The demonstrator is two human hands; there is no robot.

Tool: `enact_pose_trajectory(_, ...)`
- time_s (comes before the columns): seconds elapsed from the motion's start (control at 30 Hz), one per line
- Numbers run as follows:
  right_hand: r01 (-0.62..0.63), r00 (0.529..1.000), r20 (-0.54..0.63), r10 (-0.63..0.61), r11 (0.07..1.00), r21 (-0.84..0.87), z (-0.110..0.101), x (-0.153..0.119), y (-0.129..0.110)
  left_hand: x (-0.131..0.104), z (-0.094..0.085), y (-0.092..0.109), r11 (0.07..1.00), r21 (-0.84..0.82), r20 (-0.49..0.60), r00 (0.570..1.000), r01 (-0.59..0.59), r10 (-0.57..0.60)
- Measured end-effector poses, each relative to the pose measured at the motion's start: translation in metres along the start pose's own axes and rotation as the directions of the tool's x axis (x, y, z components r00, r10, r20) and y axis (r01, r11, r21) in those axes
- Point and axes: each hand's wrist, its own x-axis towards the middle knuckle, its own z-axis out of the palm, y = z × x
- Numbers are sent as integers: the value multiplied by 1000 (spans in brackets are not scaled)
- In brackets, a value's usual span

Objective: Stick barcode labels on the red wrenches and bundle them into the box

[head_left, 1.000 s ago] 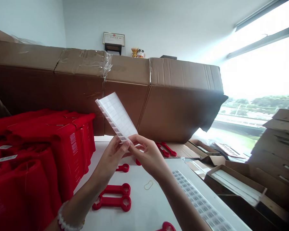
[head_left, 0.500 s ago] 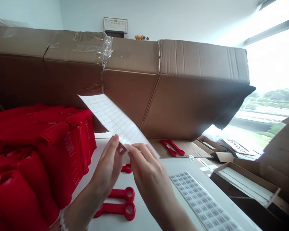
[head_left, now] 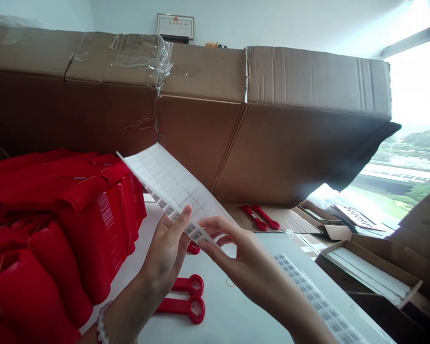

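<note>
A white sheet of labels (head_left: 175, 177) is held up slantwise above the table. Faint grid lines cross its pale face, and a row of printed barcode labels runs along its near edge. My left hand (head_left: 163, 255) grips that edge, thumb on top and fingers underneath. At the same edge, farther right, my right hand (head_left: 241, 246) has its thumb and index finger closed on the sheet; the exact contact is partly hidden. Below my hands lie red plastic tools with ring-shaped ends (head_left: 197, 310). Beside my right forearm rests another sheet of barcode labels (head_left: 310, 289).
Red fabric-like bundles (head_left: 89, 229) are heaped on the left. Large taped cardboard boxes (head_left: 200, 134) rise behind the white table (head_left: 236, 301). Two red tools (head_left: 261, 217) lie on cardboard at the back. An open box (head_left: 369, 272) of white stacked pieces stands at right, near the window.
The near edge of the held sheet has turned up, showing its barcode row. My right hand has shifted right, its fingers more spread. The view has tilted slightly down.
</note>
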Motion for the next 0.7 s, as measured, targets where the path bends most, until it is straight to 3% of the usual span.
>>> enact_pose_trajectory(0.13, -22, 958, -284, -47, 972, -234, -4, -2, 10, -2, 3, 0, 995, -29, -109, 990, -93, 90)
enact_pose_trajectory(0.2, -28, 938, -342, -57, 971, -239, -7, 1, 13, -4, 7, -1, 992, -73, -133, 987, -101, 91)
enact_pose_trajectory(0.23, -40, 952, -305, -20, 981, -190, -8, 2, 14, -6, 9, -2, 990, -100, -127, 988, -96, 83)
enact_pose_trajectory(0.3, -76, 991, -112, 76, 997, 11, -11, 5, 13, -9, 12, -1, 986, -148, -95, 994, -72, 58)
enact_pose_trajectory(0.37, -130, 989, 97, 109, 961, 244, -15, 7, 11, -12, 13, 1, 983, -179, -70, 997, -42, 30)
enact_pose_trajectory(0.43, -189, 970, 220, 106, 896, 402, -18, 9, 9, -12, 12, 6, 981, -193, -44, 999, 2, -11)
enact_pose_trajectory(0.53, -275, 935, 333, 120, 840, 469, -25, 10, 8, -12, 9, 15, 982, -189, 21, 999, 28, -25)
enact_pose_trajectory(0.7, -343, 877, 467, 115, 831, 438, -35, 14, 16, -7, 1, 32, 990, -124, 34, 997, -68, 73)
